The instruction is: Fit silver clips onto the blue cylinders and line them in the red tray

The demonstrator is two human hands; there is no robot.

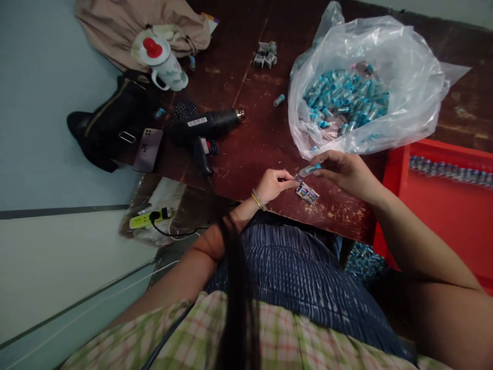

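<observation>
Held a blue-capped tube (309,170) in the right hand (349,173), with the grip clamped on its capped end, above the table (265,149). Pinched thumb and fingertips of the left hand (271,186) together near the tube's clear end, just beside printed labels (311,195); could not tell for sure of anything caught in that grip. Saw similar tubes (339,92) heaped in a plastic bag (408,61) beyond.

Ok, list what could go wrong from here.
The blue-ended tube, pinched in the right hand, might slip.
The small printed pieces lie near the edge of the table; the left hand, close by, could brush them off.
The phone sits by the edge too and could get knocked down.
</observation>
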